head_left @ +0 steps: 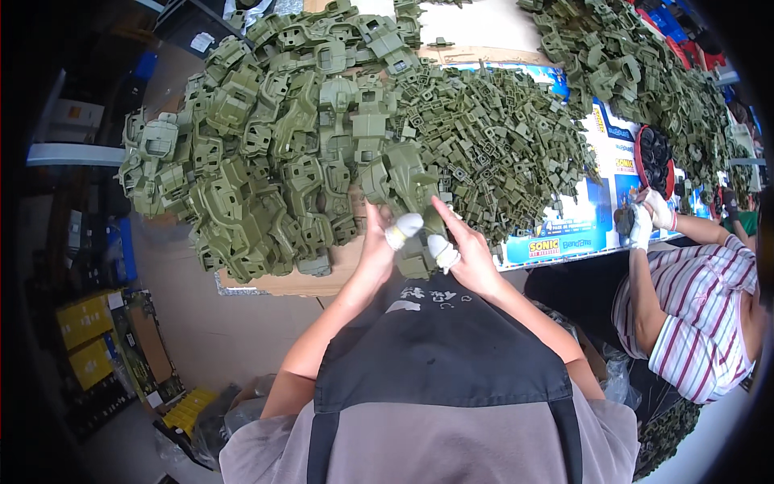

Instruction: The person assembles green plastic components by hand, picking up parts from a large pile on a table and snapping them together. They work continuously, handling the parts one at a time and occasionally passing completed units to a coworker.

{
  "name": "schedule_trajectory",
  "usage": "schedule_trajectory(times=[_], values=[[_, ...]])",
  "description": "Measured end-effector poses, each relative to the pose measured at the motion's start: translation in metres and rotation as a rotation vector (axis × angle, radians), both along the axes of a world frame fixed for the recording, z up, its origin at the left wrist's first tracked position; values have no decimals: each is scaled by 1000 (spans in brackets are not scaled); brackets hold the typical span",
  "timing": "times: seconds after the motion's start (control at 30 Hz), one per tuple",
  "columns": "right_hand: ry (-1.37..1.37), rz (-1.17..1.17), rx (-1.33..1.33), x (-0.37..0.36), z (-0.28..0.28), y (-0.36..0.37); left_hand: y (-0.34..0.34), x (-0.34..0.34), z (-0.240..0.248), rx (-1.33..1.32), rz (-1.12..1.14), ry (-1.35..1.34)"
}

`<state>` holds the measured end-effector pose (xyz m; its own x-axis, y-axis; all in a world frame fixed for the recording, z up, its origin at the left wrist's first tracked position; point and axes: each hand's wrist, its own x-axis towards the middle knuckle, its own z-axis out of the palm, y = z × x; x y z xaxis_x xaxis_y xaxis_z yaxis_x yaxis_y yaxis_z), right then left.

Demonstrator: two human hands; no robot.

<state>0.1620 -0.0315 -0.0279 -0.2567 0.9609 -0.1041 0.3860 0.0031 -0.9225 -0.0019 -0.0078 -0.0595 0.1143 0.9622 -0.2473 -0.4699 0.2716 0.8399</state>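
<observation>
Near the front edge of the table, my left hand [379,239] and my right hand [470,248] hold an olive-green plastic toy vehicle shell [409,179] between them. White covers wrap both thumbs, which press on the shell from above. My fingers curl around its sides and are partly hidden beneath it. Ahead and to the left lies a heap of similar vehicle shells [242,194], stacked in rows. Just beyond my right hand spreads a pile of small green plastic parts [492,137].
A co-worker in a striped shirt [701,310] works at the right, gloved hands holding a small dark item. Another heap of green parts [613,68] lies at the far right, near a red-rimmed basket [653,161]. Yellow boxes [85,339] stand at the left.
</observation>
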Motion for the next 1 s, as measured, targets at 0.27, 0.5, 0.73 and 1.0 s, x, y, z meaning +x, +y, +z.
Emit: schedule_trajectory(times=[0.27, 0.5, 0.73, 1.0], values=[[-110, 183, -10, 5, 25, -2, -11, -3, 3, -46, 89, 56], [7, 244, 300, 8, 7, 2, -14, -16, -1, -79, 146, -25], [695, 7, -628, 15, -2, -2, -7, -30, -8, 80, 151, 9], [-261, 346, 65, 42, 23, 1, 6, -4, 82, 838, -879, 1446]])
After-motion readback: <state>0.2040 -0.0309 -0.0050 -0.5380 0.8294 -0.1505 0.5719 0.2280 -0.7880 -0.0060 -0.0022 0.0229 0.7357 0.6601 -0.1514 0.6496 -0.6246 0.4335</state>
